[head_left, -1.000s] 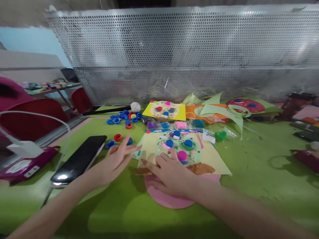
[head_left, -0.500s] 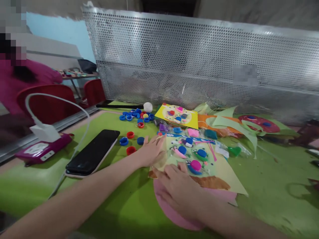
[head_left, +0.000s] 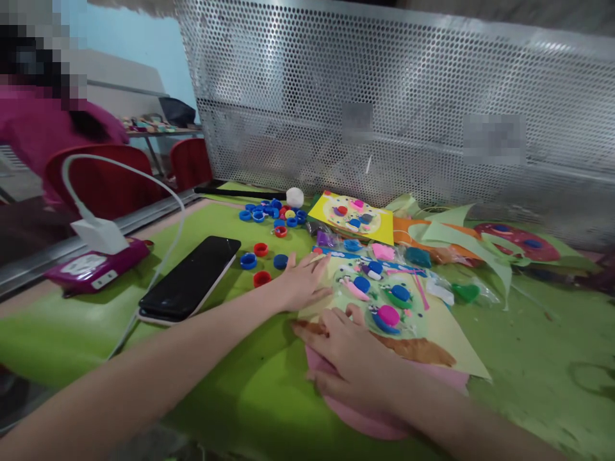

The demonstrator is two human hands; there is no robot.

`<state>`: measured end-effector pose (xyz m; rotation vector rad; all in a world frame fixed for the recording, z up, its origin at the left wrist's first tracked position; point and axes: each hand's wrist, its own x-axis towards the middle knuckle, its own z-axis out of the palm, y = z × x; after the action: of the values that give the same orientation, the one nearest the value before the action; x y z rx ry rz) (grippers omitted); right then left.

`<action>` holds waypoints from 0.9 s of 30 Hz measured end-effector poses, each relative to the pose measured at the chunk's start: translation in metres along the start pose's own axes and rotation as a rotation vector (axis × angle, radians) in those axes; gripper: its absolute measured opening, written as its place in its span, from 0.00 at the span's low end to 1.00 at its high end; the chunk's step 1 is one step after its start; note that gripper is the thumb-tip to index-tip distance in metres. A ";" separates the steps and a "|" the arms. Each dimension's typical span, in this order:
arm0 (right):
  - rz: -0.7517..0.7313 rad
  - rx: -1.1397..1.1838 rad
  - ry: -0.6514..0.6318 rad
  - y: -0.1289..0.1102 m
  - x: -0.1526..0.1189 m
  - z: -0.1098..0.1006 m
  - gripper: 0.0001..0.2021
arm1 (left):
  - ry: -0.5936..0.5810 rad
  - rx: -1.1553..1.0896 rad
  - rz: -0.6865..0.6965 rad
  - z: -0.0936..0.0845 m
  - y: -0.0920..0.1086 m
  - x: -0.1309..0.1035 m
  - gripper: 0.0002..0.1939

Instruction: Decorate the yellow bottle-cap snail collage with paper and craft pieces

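My left hand (head_left: 307, 282) lies with spread fingers on the left edge of a pale yellow craft sheet (head_left: 456, 333). Blue and pink bottle caps and clay shapes decorate that sheet, and a brown strip (head_left: 423, 351) runs along its lower part. My right hand (head_left: 346, 352) rests at the sheet's lower left corner, its index finger stretched over the brown strip and its other fingers partly bent, apart, with nothing seen in them. Beneath the sheet a pink rounded piece (head_left: 365, 419) sticks out toward me.
A black phone (head_left: 192, 278), a purple power strip (head_left: 100, 266) with a white cable and loose blue and red caps (head_left: 262, 279) lie left. Behind are a yellow card (head_left: 384, 224), clay packets (head_left: 418, 257) and a perforated metal panel (head_left: 312, 83). A person in pink (head_left: 57, 128) is far left.
The camera view has shifted, so the table's things appear a little to the right and higher. Both hands stay on the sheet, with only slight finger movement.
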<state>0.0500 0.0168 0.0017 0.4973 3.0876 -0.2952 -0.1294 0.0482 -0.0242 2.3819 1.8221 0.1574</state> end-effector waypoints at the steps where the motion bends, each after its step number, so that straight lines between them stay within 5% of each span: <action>1: -0.011 -0.011 -0.001 0.001 0.001 -0.001 0.26 | 0.002 0.003 0.002 0.000 0.000 0.000 0.35; 17: -0.150 -0.237 0.092 0.031 -0.005 -0.002 0.28 | 0.017 0.044 0.001 0.001 -0.001 0.003 0.36; 27: -0.139 -0.271 0.017 0.021 -0.005 -0.007 0.29 | 0.010 0.042 0.002 0.000 0.001 0.000 0.34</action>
<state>0.0616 0.0364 0.0043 0.2798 3.1128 0.1293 -0.1288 0.0484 -0.0239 2.4155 1.8458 0.1331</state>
